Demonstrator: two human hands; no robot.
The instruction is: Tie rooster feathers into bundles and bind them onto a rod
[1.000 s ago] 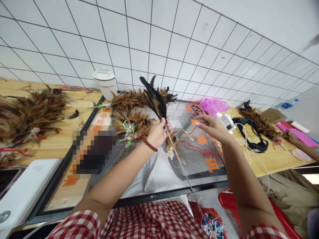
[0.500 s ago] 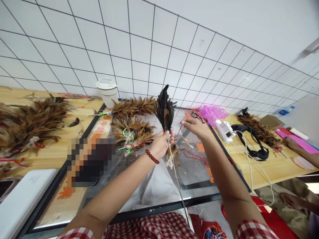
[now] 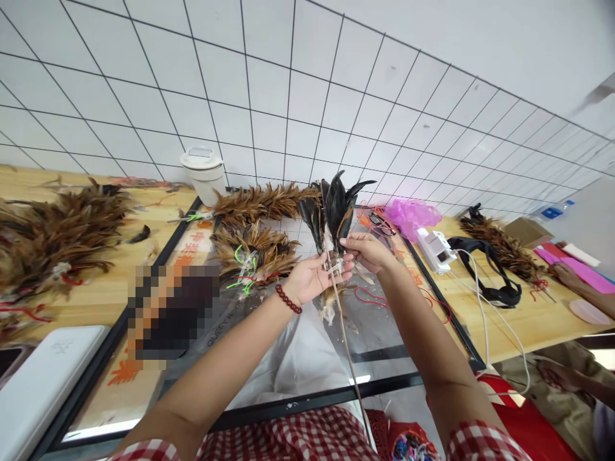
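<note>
My left hand (image 3: 314, 278), palm up, cradles a thin stick (image 3: 342, 320) between thumb and fingers. The stick slants down to my lap. Dark feathers (image 3: 313, 221) stand at its upper end. Beside them, my right hand (image 3: 368, 251) pinches black feathers (image 3: 339, 205) near their quills, which lie over my left fingers. A red string (image 3: 369, 298) lies on the glass tabletop below my right forearm. Feather bundles tied with green string (image 3: 247, 259) lie to the left of my hands.
A white lidded bin (image 3: 204, 176) stands by the tiled wall. A large brown feather bundle (image 3: 62, 237) and a white box-like device (image 3: 52, 358) are at left. To the right are a pink plastic bag (image 3: 413, 218), a white plug block (image 3: 435, 250), a black strap (image 3: 490, 282) and another person's hand (image 3: 567, 274).
My right hand has moved left to my left hand and now holds black feathers against the stick. The black feathers have spread into two clumps. My left fingers have loosened.
</note>
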